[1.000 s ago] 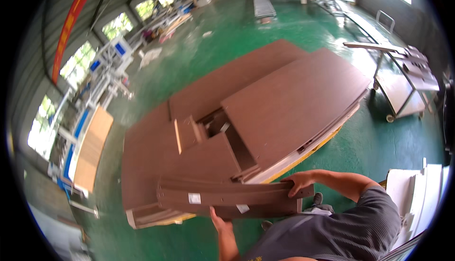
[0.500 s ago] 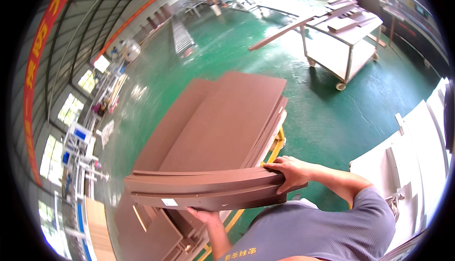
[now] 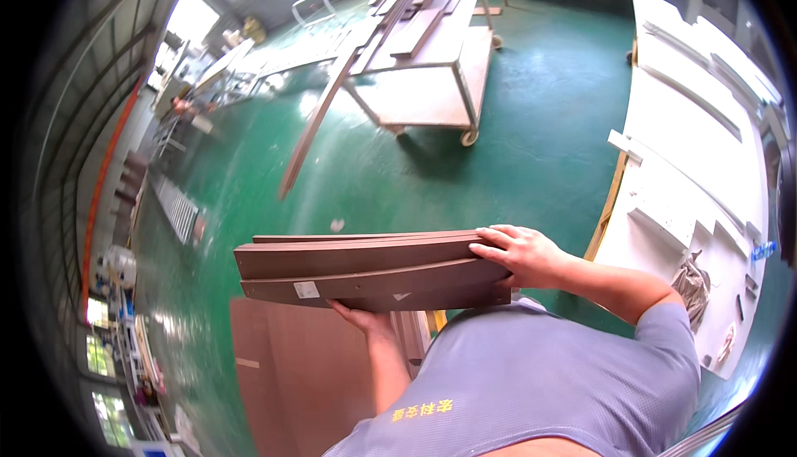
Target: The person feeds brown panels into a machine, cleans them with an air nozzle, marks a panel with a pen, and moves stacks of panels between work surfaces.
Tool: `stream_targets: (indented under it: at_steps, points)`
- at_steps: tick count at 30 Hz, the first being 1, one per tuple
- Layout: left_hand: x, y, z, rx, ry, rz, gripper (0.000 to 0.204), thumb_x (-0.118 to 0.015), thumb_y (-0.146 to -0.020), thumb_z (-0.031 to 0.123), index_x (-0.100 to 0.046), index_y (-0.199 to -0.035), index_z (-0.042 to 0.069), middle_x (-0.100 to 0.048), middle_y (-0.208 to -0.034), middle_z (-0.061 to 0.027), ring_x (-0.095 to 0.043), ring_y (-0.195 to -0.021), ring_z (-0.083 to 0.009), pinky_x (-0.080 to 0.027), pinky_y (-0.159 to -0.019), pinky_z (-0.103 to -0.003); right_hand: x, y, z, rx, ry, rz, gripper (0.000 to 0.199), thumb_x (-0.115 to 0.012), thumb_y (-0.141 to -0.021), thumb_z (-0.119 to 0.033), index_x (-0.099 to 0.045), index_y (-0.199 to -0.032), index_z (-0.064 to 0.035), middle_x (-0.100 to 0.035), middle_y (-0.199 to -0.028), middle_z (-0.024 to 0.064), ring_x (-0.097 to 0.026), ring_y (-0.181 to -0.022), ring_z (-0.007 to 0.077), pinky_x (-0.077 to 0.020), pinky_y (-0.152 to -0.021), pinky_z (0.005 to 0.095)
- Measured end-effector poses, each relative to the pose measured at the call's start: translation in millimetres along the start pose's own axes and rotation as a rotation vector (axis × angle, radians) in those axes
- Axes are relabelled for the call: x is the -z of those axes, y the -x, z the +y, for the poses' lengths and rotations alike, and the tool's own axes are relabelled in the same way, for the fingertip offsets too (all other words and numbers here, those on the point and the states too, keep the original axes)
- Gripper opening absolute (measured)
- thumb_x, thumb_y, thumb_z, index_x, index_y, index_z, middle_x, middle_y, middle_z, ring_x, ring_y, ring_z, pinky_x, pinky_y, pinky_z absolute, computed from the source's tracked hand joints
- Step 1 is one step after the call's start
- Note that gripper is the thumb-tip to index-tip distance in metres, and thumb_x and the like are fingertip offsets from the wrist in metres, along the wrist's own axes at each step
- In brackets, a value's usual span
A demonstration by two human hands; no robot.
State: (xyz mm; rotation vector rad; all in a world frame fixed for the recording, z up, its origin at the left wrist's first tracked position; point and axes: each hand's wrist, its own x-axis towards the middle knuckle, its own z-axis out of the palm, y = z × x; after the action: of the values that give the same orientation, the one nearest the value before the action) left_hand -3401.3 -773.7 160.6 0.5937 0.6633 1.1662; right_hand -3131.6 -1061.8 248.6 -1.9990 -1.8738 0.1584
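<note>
A bundle of long brown boards [image 3: 378, 281], stacked face to face, is held up across the front of my body. The front board has a curved lower edge and a small white label [image 3: 306, 290] near its left end. My left hand [image 3: 363, 316] supports the bundle from below, with its fingers partly hidden behind the front board. At the right end, my right hand [image 3: 523, 254] grips the bundle with its fingers over the top edge. Below and to the left lies a stack of large brown panels [image 3: 290, 374], partly covered by the held boards.
A wheeled white cart [image 3: 415, 96] stands ahead with several brown strips [image 3: 419, 34] on top; one long strip [image 3: 314, 129] juts out over the green floor. At right is a white-topped bench [image 3: 656, 175] bearing white pieces and a crumpled cloth [image 3: 691, 291]. A person [image 3: 184, 108] is far left.
My view and body have turned right, carrying the boards away from above the panel stack. The cart now appears straight ahead and more of the white bench shows. Both hands keep their hold.
</note>
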Motion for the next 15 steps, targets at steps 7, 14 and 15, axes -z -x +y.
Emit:
stream_targets:
  at_steps: [7, 14, 15]
  points:
    - [-124, -177, -80, 0.144, 0.004, -0.080, 0.085, -0.033, -0.105, 0.076, -0.036, -0.165, 0.016, -0.039, -0.168, -0.0085, -0.041, -0.152, -0.0335, -0.039, -0.124, -0.050, 38, -69, 129, -0.446, -0.191, 0.311, 0.065, -0.089, -0.075, -0.019, -0.064, -0.135, -0.0106, -0.074, -0.120, 0.0115, -0.074, -0.103, 0.0332, -0.0610, -0.087, 0.0416]
    - [-228, -340, -169, 0.084, -0.012, -0.075, 0.093, -0.043, -0.100, 0.080, -0.037, -0.165, 0.014, -0.039, -0.169, -0.0080, -0.041, -0.151, -0.0324, -0.035, -0.125, -0.051, 78, -176, 367, -0.668, -0.347, 0.563, 0.075, -0.084, -0.079, -0.011, -0.053, -0.146, 0.0030, -0.067, -0.131, 0.0230, -0.066, -0.122, 0.0364, -0.0523, -0.106, 0.0404]
    - [-238, -354, -178, 0.098, -0.032, -0.034, 0.092, -0.040, -0.100, 0.080, -0.037, -0.165, 0.014, -0.039, -0.168, -0.0080, -0.041, -0.152, -0.0327, -0.036, -0.125, -0.051, 77, -194, 399, -0.677, -0.392, 0.538, 0.076, -0.084, -0.079, -0.013, -0.052, -0.146, 0.0034, -0.067, -0.131, 0.0227, -0.066, -0.122, 0.0353, -0.0519, -0.106, 0.0401]
